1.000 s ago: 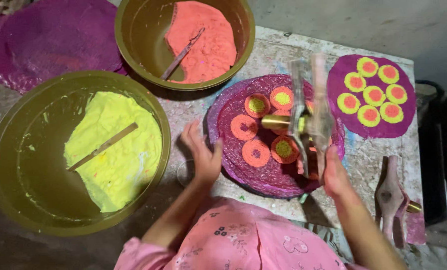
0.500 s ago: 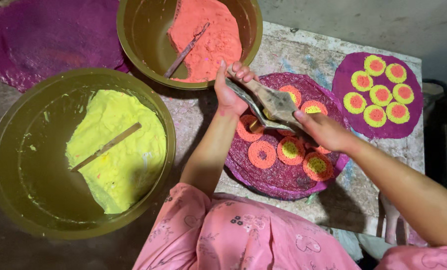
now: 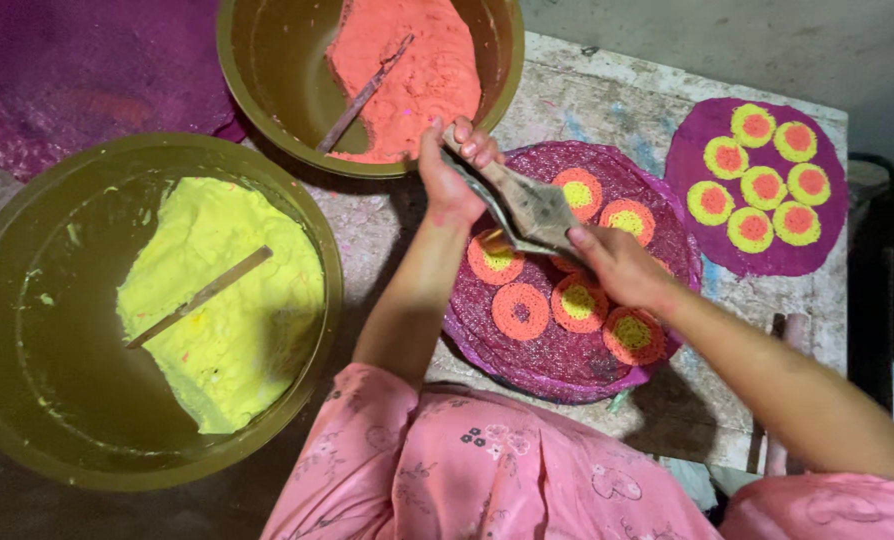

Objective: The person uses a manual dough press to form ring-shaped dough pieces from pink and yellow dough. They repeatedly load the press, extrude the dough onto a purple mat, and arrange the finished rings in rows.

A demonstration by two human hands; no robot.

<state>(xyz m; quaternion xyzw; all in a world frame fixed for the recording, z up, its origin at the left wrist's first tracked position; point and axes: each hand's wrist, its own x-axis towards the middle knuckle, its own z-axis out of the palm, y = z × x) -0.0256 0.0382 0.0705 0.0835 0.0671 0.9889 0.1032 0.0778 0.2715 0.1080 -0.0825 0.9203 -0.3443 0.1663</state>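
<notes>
Both hands, left hand (image 3: 449, 175) and right hand (image 3: 619, 265), grip a metal press (image 3: 529, 208) above a purple disc (image 3: 567, 355) of orange-yellow rings.

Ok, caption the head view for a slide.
Both hands, left and right, hold a press over a purple mat of orange-and-yellow discs.

The large olive-green bowl of yellow paste (image 3: 27, 330) is cut off by the left edge, and the second olive-green bowl of orange paste (image 3: 267, 90) by the top edge. The dark purple round mat (image 3: 77, 80) at the counter's far left corner runs out of view at the top and left. The grey metal pressing tool (image 3: 527, 210) hides part of the purple woven disc (image 3: 567, 365) beneath it, and how the right hand (image 3: 617, 265) closes its grip stays unclear.
</notes>
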